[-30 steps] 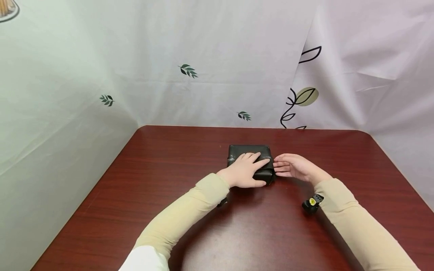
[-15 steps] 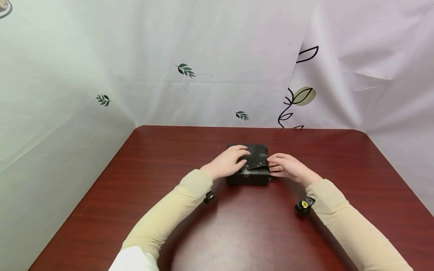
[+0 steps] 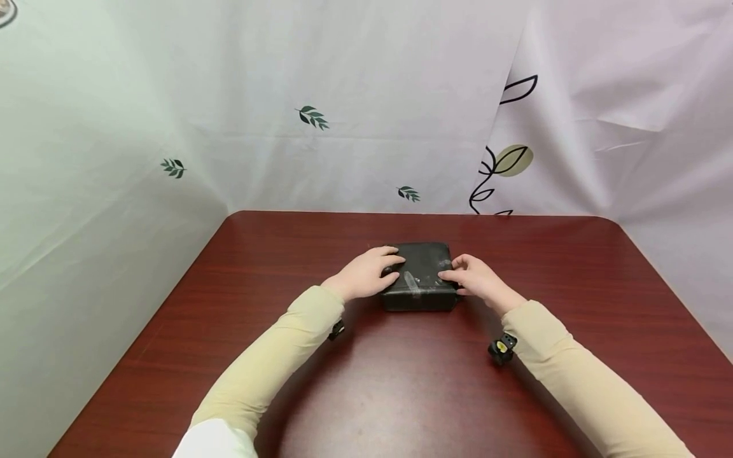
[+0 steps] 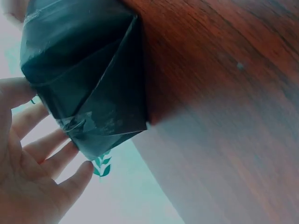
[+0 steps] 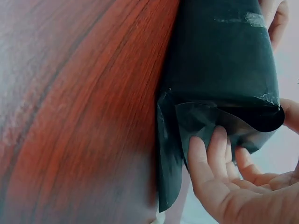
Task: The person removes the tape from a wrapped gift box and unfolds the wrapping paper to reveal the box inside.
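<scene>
A box wrapped in black paper [image 3: 422, 257] lies on the table, with clear tape on its top and front edge. My left hand [image 3: 366, 270] rests on its left end; in the left wrist view the spread fingers [image 4: 46, 147] touch the edge of that folded, taped end. At the other end is my right hand [image 3: 474, 278], its thumb over the top edge. In the right wrist view, thumb and fingers pinch a loose flap of wrapping paper [image 5: 196, 119], fingertips against the folds. Another flap [image 5: 169, 172] sticks out along the table side.
The dark red wooden table [image 3: 366, 381] extends around the box. White curtains with leaf prints [image 3: 355, 114] hang behind it and at both sides. A small black camera [image 3: 502, 348] is strapped to the right wrist.
My left hand has slid from the box's top to its left end, uncovering the tape. The raised top flap now lies flat. My right thumb has come onto the top edge.
</scene>
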### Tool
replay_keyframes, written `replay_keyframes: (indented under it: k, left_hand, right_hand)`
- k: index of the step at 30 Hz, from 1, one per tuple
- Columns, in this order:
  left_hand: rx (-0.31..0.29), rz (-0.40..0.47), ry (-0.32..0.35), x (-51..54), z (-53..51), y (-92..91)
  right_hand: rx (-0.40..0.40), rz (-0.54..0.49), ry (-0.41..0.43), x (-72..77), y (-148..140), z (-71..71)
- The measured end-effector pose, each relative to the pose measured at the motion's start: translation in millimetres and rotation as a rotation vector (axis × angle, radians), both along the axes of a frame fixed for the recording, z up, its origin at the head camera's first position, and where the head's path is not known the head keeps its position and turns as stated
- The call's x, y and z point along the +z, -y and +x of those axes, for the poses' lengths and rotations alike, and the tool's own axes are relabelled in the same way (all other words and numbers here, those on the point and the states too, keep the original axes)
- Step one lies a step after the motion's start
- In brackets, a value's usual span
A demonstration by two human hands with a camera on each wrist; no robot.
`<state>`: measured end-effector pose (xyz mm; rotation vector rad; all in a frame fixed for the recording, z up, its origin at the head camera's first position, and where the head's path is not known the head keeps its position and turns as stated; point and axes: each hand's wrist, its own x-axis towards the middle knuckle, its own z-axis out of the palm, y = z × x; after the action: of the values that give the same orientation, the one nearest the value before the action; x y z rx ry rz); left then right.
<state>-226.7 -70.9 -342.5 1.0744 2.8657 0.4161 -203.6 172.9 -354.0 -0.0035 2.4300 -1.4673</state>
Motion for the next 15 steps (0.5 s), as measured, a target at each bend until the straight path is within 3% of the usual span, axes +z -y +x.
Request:
replay_keyframes:
  k: [8,15]
  left_hand:
    - [-0.021,-0.058,-0.034,6.1,16.4,3.8]
    - [-0.113,-0.041,-0.114,5.9,28.8,9.9]
  right_hand:
    - [0.016,0.032,-0.049,-3.3,-7,-5.8]
    - [0.030,0.072,-0.090,-1.6,-9,-8.8]
